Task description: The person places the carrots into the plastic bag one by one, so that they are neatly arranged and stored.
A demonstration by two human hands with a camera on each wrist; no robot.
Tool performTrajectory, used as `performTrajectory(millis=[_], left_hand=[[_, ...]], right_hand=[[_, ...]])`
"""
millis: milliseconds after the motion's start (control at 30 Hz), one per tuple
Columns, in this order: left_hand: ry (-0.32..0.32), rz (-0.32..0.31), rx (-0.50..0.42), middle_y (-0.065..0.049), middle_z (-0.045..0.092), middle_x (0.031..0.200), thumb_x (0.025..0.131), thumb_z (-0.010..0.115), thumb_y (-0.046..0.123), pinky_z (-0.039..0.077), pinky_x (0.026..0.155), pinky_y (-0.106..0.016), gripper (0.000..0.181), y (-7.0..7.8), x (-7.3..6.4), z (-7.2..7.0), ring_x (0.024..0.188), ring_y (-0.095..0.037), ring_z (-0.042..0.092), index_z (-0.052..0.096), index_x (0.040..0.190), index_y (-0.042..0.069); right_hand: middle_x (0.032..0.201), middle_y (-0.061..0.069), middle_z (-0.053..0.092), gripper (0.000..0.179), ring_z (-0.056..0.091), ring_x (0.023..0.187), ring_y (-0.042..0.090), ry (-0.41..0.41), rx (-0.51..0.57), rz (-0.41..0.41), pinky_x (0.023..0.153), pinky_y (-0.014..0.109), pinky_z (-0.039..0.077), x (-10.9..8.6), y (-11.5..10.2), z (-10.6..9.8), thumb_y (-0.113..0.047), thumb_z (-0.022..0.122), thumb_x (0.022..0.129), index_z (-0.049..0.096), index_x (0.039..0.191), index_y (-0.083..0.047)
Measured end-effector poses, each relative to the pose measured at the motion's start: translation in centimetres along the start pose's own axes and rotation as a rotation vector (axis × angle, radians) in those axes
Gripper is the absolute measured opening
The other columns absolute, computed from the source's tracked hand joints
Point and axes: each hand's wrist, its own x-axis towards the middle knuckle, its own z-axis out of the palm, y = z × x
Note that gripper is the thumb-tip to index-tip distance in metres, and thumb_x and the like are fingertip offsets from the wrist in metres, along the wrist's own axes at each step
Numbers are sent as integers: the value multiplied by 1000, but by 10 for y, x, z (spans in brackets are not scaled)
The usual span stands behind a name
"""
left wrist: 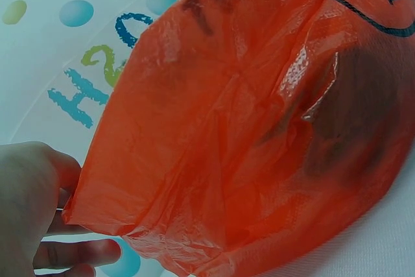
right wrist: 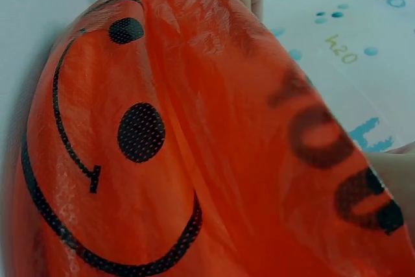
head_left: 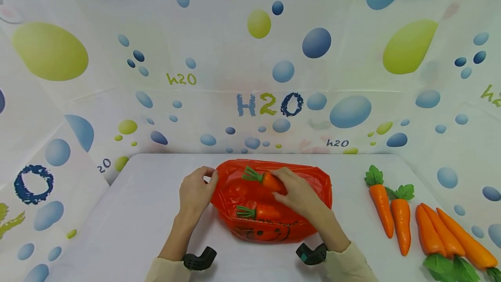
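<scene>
A red plastic bag (head_left: 321, 186) with a printed smiling face lies on the white table, its mouth spread toward me. My left hand (head_left: 197, 191) pinches the left edge of the bag; the left wrist view shows the thumb and fingers at the film's corner. Over the bag's opening, my right hand (head_left: 299, 191) grips a carrot (head_left: 272, 182) with short green stems pointing left. A second stubby carrot (head_left: 266, 212) lies inside the bag, below the first. Beside them is a rounded red shape (head_left: 237, 190), its kind unclear. In the right wrist view the bag's film hides most of my right hand.
Two leafy carrots (head_left: 380, 212) lie on the table (head_left: 137, 212) to the right of the bag. Further right is a group of orange carrots (head_left: 450, 234) with leaves toward me. A patterned cloth backdrop (head_left: 219, 112) rises behind the table.
</scene>
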Motion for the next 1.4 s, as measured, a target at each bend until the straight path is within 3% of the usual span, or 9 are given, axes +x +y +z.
performTrajectory(millis=[500,1167,1400], left_hand=[[13,8,7,-10,76,93,94,62,23,57,62,-32,21,-2,0,2,70,-22,64,75,101,8],[12,16,4,-9,76,90,95,62,24,57,60,-30,22,-2,0,0,69,-22,64,75,101,7],[11,24,-6,-10,76,91,95,62,23,57,60,-30,21,-2,0,0,68,-21,63,74,101,7]], right_hand=[[135,7,61,56,59,122,26,-139,-21,85,103,48,52,3,1,9,-20,77,87,55,138,-12],[132,13,62,50,60,121,30,-242,-3,15,104,49,50,1,8,18,-13,72,91,54,137,-4],[135,12,61,52,57,126,31,-266,-7,51,105,51,49,-1,7,18,-14,71,91,53,139,-6]])
